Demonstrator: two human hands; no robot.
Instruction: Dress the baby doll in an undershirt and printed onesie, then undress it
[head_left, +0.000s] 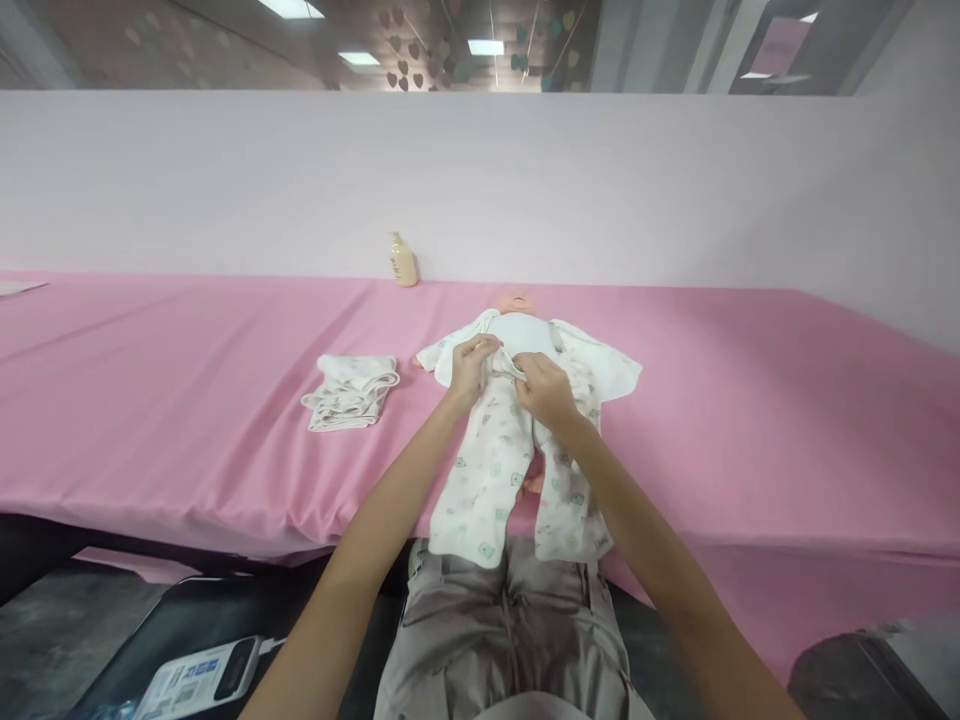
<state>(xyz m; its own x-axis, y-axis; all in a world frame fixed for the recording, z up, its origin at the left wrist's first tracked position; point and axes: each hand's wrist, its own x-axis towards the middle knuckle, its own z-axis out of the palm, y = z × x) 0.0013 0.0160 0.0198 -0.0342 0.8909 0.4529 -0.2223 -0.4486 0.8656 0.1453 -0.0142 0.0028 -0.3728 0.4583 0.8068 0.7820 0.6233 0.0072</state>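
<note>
A baby doll [516, 303] lies on its back on the pink-covered table, its head toward the wall. Around its upper body is a white jacket [611, 365], spread out at both sides. White printed baby pants [480, 490] lie over its lower body, and their leg ends hang at the table's front edge. My left hand [472, 366] is closed on the waistband at one side. Close beside it, my right hand [546, 390] pinches the same waistband. Part of a doll's foot [534, 484] shows between the pant legs.
A folded stack of white printed cloth [349, 395] lies on the pink tablecloth [750, 420], left of the doll. By the wall stands a cream pump bottle [403, 262]. Below the table are a black chair [202, 610] with a white device [199, 682], and a dark rounded object [855, 672].
</note>
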